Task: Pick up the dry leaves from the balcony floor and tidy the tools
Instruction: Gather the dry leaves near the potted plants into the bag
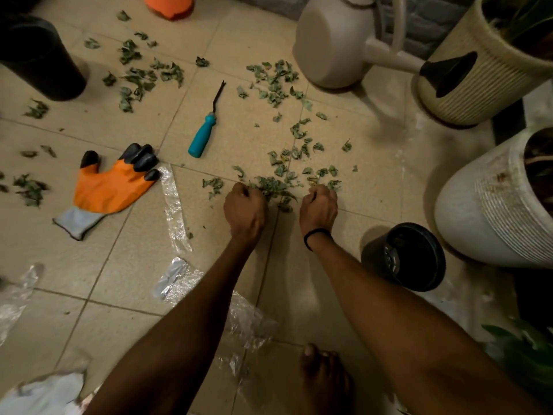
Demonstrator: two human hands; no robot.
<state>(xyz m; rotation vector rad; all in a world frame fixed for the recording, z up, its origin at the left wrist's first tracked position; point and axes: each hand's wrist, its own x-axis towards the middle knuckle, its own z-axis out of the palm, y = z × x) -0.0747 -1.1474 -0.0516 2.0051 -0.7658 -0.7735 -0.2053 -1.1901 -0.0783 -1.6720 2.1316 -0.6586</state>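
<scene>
Between the two hands lies one small heap of dry leaves (273,187) on the tiled floor (374,175). The left hand (245,208) is at its left edge and the right hand (318,205) at its right edge. Both are knuckles-up, with the fingers curled under and closed on leaves from the heap. How much each one holds is hidden. One black band (317,235) circles the right wrist.

Just beyond the grip, a loose trail of leaves runs away from the hands toward one beige watering can (338,40), where a second patch lies. A third patch is scattered beyond and to the left of the left hand, and a few small clumps sit farther left still.

One hand tool (206,130) with a teal handle and a dark forked tip lies beyond the left hand, apart from the heap. One orange glove (115,187) with black fingertips lies flat to the left of that hand.

Three pieces of clear plastic wrap show: one strip (173,205) between the glove and the left hand, one crumpled sheet (248,319) under the left forearm, and one scrap (18,295) far left.

Near the right forearm stands one small black pot (404,256). Two ribbed planters stand farther right, one white (484,211) and one cream (478,76). One tall black pot (39,55) stands far beyond and to the left of the left hand.
</scene>
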